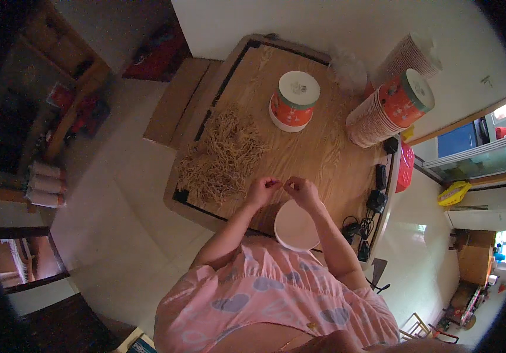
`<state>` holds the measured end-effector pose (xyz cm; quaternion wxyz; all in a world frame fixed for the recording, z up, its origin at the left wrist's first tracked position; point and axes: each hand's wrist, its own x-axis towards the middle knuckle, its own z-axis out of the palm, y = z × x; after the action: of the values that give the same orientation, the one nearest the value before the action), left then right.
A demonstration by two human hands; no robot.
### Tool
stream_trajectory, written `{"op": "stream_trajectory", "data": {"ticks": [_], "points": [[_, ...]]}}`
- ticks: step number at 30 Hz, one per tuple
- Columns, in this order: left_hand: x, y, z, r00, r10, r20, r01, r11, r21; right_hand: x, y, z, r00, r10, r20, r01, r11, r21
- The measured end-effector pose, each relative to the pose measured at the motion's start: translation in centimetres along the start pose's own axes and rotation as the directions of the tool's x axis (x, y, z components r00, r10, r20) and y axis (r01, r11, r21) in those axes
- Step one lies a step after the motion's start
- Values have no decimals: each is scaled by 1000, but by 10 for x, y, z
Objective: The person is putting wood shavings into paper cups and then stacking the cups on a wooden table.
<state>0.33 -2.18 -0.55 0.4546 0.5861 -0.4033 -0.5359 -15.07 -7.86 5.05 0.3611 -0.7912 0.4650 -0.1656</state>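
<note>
My left hand (261, 192) and my right hand (303, 193) are close together above the wooden table (317, 156), fingertips pinched and a small gap apart. Whatever they hold, if anything, is too small to make out; a dark reddish spot shows at the left fingertips. Left of my hands lies a tangled heap of tan twine-like strands (223, 154). A white round tub (296, 226) stands under my right wrist, against the near table edge. Farther back, a red, white and green paper bucket (294, 106) stands upside down.
Nested paper buckets (376, 117) lean in a tall stack at the table's right side, with another stack (409, 56) behind. Black adapters and cables (366, 226) lie along the right edge. A cardboard box (176, 109) is beyond the left edge; a red plastic thing (405, 167) is at the right.
</note>
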Motion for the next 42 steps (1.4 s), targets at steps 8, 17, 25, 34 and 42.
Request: {"op": "stream_trajectory", "data": {"ticks": [8,17,25,34,42], "points": [[-6,40,23,876,476,-75,-325,699,637,2,14,14,999,-8,-48,-2,975,-221],[22,4,20,963,231,-138,-189,947,261,29,53,6,918,255,305,-321,928,189],[34,4,20,981,168,-93,-146,967,209,37,67,3,893,220,392,-417,734,537],[50,-9,25,917,390,-82,-291,797,529,27,60,-8,867,332,373,-464,809,359],[69,-65,11,996,23,-87,30,827,561,8,53,-17,829,258,496,-515,696,500]]}}
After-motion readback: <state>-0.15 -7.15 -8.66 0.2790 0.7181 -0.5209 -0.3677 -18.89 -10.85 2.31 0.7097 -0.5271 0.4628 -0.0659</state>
